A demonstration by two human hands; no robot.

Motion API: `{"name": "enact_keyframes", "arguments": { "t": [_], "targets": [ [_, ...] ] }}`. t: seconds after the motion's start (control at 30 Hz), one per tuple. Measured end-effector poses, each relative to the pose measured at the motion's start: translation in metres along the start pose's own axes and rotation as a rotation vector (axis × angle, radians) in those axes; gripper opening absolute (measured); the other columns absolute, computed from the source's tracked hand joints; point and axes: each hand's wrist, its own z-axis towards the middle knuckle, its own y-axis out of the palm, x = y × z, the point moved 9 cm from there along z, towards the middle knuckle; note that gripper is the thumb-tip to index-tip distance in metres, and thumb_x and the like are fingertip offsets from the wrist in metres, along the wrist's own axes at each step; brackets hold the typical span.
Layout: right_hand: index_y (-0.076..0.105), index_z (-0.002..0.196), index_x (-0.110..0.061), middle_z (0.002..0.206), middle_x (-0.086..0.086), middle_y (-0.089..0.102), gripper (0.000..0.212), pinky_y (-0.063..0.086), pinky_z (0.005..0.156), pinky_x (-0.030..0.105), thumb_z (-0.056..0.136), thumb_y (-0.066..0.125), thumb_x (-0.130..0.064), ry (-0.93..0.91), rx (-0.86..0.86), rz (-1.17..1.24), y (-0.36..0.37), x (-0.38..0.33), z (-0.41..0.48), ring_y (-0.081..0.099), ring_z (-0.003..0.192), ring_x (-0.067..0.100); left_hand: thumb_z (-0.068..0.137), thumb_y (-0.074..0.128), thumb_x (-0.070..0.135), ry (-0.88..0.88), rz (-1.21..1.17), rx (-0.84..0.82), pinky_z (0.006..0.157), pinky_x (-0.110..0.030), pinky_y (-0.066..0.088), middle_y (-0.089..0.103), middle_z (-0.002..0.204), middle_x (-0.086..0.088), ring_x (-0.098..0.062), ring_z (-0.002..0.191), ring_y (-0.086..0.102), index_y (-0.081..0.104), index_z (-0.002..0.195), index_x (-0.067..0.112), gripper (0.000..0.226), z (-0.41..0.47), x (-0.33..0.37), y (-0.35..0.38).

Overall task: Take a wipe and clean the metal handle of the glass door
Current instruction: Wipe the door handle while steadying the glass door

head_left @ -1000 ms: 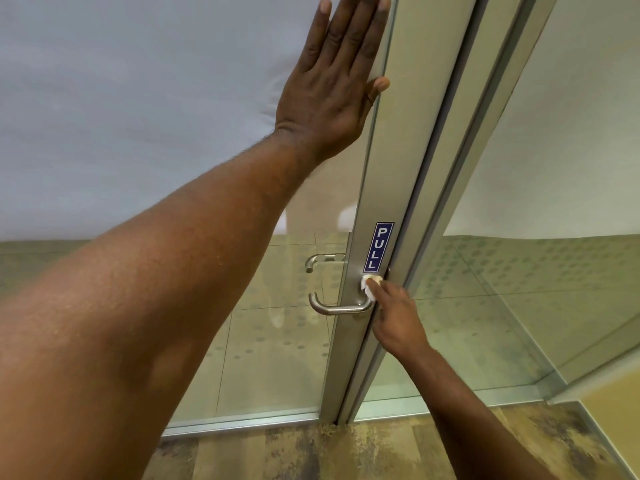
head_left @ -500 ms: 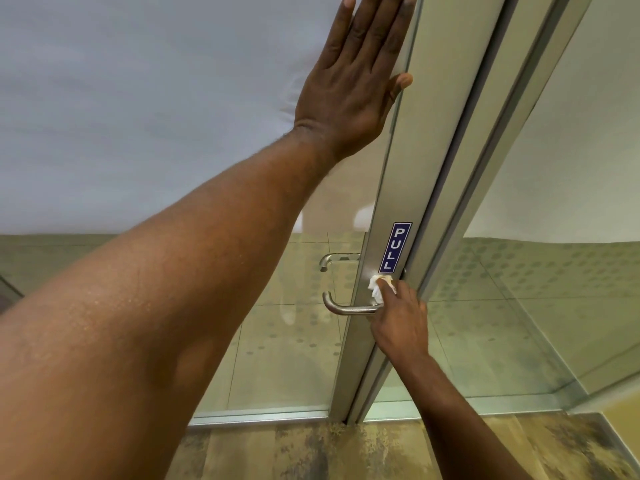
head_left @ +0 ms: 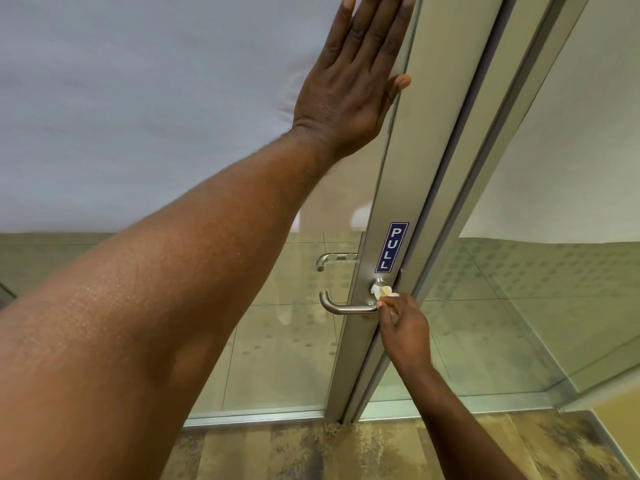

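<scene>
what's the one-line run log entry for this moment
left hand: flat on glass door | right hand: pinching small white wipe | contact: base of curved metal lever handle | phase: wiping

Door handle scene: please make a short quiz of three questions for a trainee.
1. True or false: the left hand holds the wipe.
2. Which part of the metal handle does the wipe touch? A) the curved free end B) the base near the door frame C) the middle of the bar
3. Fill in: the blue sticker above the handle reads ____.

Key: 1 false, the right hand pinches it; the left lies flat on the glass. 2 B. 3 PULL.
</scene>
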Motion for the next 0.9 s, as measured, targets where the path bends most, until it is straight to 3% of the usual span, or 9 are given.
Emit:
{"name": "enact_keyframes", "arguments": {
  "t": [0.13,0.23,0.4,0.6,0.77,0.83,0.9],
  "targets": [
    [0.070,0.103,-0.026,0.095,-0.010,0.072,0.010,0.046,0.069,0.011,0.093,0.071,-0.025,0.061,0.017,0.090,-0.009,0.007,0.003,0.068,0.088,0.008,0.112,0.032,0.043,-0.001,-0.008,0.000,0.124,-0.047,0.020,0.036,0.162,-0.020,-0.033,0.150,0.034,0.035,0.156,0.001,0.061,0.000,0.000,0.000],
    [0.065,0.121,-0.037,0.094,-0.022,0.069,0.035,0.045,0.068,0.001,0.090,0.074,-0.023,0.127,-0.011,0.187,-0.010,0.014,0.005,0.068,0.089,-0.005,0.112,0.033,0.043,-0.003,-0.007,-0.003,0.124,-0.047,0.019,0.037,0.162,-0.019,-0.033,0.150,0.034,0.035,0.156,0.001,0.061,0.000,-0.001,0.001],
    [0.075,0.117,-0.018,0.100,-0.007,0.071,0.026,0.040,0.076,0.003,0.093,0.067,-0.013,0.166,-0.015,0.104,-0.003,0.028,0.010,0.071,0.099,0.016,0.112,0.034,0.043,-0.001,-0.005,-0.001,0.124,-0.046,0.018,0.038,0.161,-0.020,-0.033,0.150,0.036,0.036,0.156,0.001,0.060,-0.001,-0.001,0.000],
    [0.074,0.122,-0.019,0.106,-0.008,0.074,0.028,0.048,0.081,0.014,0.095,0.067,-0.024,0.141,0.028,0.158,0.003,0.011,0.019,0.068,0.096,0.008,0.112,0.029,0.044,-0.005,-0.015,-0.057,0.124,-0.044,0.016,0.036,0.162,-0.019,-0.033,0.151,0.033,0.034,0.157,0.002,0.062,-0.002,0.000,0.003],
    [0.075,0.112,-0.022,0.095,-0.010,0.074,0.029,0.044,0.068,0.000,0.092,0.061,-0.006,0.210,0.069,0.263,0.004,0.022,0.012,0.067,0.088,0.000,0.112,0.027,0.046,-0.004,-0.024,-0.079,0.125,-0.044,0.016,0.034,0.163,-0.019,-0.033,0.152,0.031,0.033,0.158,0.003,0.063,-0.002,0.001,0.003],
    [0.072,0.101,-0.024,0.094,-0.006,0.074,0.025,0.051,0.071,0.009,0.093,0.056,-0.006,0.359,0.086,0.341,0.009,0.035,0.012,0.070,0.087,0.010,0.112,0.028,0.045,-0.004,-0.023,-0.076,0.125,-0.045,0.016,0.034,0.163,-0.019,-0.033,0.152,0.031,0.033,0.158,0.003,0.063,-0.001,0.001,0.003],
    [0.071,0.094,-0.022,0.095,0.002,0.074,0.027,0.059,0.079,0.031,0.091,0.050,-0.006,0.519,0.082,0.446,0.018,0.048,0.011,0.071,0.089,0.021,0.112,0.028,0.045,-0.003,-0.018,-0.074,0.125,-0.045,0.015,0.033,0.164,-0.019,-0.033,0.152,0.031,0.032,0.158,0.003,0.062,-0.001,0.001,0.003]
  ]
}}
